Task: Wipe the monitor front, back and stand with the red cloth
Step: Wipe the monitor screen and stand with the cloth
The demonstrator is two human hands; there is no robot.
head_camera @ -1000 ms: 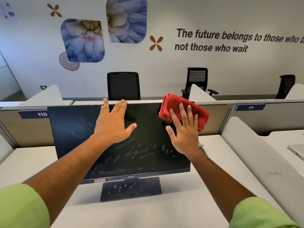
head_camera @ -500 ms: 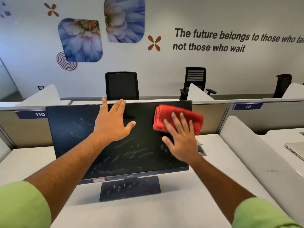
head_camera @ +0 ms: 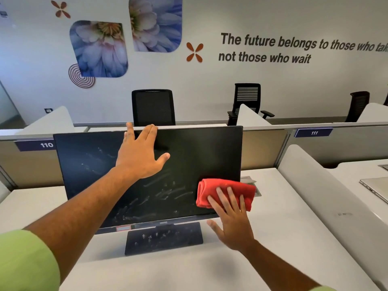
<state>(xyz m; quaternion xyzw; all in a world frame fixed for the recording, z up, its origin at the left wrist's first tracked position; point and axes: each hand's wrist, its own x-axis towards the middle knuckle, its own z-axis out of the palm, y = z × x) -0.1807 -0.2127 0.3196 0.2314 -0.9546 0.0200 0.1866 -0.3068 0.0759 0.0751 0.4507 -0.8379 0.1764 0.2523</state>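
Fingers of the left hand (head_camera: 138,156) lie straight over the top edge of the monitor (head_camera: 88,164), the palm flat against the upper middle of the dark screen and the thumb spread to the right; the hand is open and grips nothing. The right hand (head_camera: 233,221) presses the red cloth (head_camera: 222,190) against the lower right corner of the screen with straight, spread fingers, thumb held out to the left below the bezel; it pushes on the cloth without curling round it. The cloth is folded into a thick pad, and its right end hangs past the monitor's right edge. Pale smears and streaks mark the lower middle and the upper left of the screen, while the upper right part looks plain black. The monitor stands upright on a white desk (head_camera: 273,238), on a flat dark stand (head_camera: 163,238) whose base is speckled with pale marks. A low partition (head_camera: 262,143) runs behind the desk, with labels 110 and 111 on it. Beyond it stand black chairs (head_camera: 154,106) before a wall (head_camera: 210,80) with flower pictures and lettering. Green sleeves (head_camera: 25,261) cover both upper arms. The corner of a laptop (head_camera: 375,187) shows on the next desk at right.
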